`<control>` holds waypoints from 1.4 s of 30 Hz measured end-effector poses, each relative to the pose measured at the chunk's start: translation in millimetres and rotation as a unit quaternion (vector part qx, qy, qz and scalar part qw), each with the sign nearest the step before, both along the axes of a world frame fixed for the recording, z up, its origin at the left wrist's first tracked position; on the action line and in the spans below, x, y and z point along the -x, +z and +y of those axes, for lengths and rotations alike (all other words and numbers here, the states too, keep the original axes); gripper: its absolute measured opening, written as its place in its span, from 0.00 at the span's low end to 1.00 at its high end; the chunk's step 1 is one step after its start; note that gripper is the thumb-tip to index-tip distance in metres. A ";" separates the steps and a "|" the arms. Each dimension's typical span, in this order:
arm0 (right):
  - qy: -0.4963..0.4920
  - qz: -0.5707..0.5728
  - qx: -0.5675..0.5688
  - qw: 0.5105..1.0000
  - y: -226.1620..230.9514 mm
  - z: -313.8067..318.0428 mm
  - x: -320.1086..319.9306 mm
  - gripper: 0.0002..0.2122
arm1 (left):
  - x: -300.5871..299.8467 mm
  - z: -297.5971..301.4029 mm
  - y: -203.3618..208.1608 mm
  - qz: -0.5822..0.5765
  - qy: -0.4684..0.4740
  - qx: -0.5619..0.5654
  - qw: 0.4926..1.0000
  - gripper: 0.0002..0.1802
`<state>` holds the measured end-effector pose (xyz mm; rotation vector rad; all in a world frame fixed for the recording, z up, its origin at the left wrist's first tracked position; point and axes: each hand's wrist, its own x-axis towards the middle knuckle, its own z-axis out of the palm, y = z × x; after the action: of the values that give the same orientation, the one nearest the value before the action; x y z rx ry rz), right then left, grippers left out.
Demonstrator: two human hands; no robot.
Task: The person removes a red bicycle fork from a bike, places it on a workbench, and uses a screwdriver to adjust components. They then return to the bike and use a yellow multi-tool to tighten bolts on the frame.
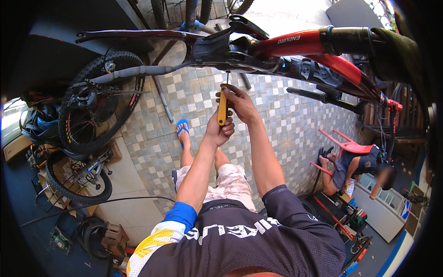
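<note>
A yellow-handled folding hex key set (222, 108) stands upright between my hands, one thin dark key extended from its top end. The key's tip meets the underside of a red and black mountain bike frame (295, 44), near its pivot area; the exact spot it touches is hard to make out. My left hand (218, 130) is closed around the handle's lower end. Higher up, my right hand (241, 104) grips the same handle, with thumb and fingers near its top.
The frame spans the top of the view, with a black fork leg (318, 97) below it. Bike wheels (104, 101) stand at the left. A person (353, 171) sits on a red chair (348, 144) at the right, near tools on the floor. A cable (138, 198) crosses the lower left.
</note>
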<state>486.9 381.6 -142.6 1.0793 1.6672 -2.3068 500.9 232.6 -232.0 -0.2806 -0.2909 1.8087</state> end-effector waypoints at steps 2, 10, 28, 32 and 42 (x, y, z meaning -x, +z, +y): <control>0.011 -0.026 -0.014 1.000 -5.8 11.6 -9.5 0.25 | -3.8 8.1 29.3 0.046 -0.015 0.209 0.977 0.31; 0.043 -0.086 -0.351 0.931 -4.3 -1.4 2.1 0.31 | -16.7 11.4 28.7 0.143 0.028 0.415 0.898 0.31; 0.010 0.008 -0.027 1.000 2.0 -4.1 7.3 0.33 | -5.8 -5.8 -17.6 -0.014 0.005 -0.025 1.000 0.35; 0.057 -0.027 -0.107 0.992 -11.5 13.3 -9.2 0.29 | -7.2 2.3 17.5 0.038 -0.011 0.186 0.982 0.33; 0.011 0.001 0.044 0.999 10.4 2.2 0.0 0.37 | -1.0 -14.3 -19.4 0.017 0.008 0.131 0.991 0.28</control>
<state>486.9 383.8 -132.2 1.0362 1.5535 -2.3445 501.9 218.4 -251.3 -0.4311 -0.0304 1.8654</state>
